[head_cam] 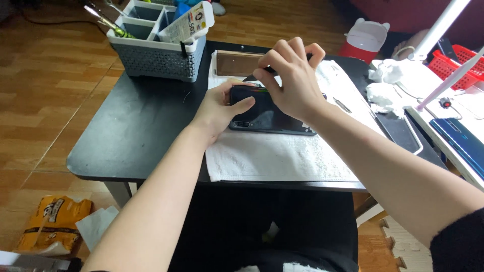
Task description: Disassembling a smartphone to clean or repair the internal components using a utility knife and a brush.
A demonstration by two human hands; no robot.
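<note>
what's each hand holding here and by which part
The left hand grips the left end of a black glossy smartphone lying on the white towel. The right hand pinches a thin dark tool near its upper end.

I count two hands at work: my left hand and my right hand, both on one black phone. One thin dark tool sits in my right fingers. One white towel covers one black table. One grey compartment caddy stands at the far edge. Two crumpled white tissues lie to the right. One blue phone rests at the right border, and one red basket beyond it.
</note>
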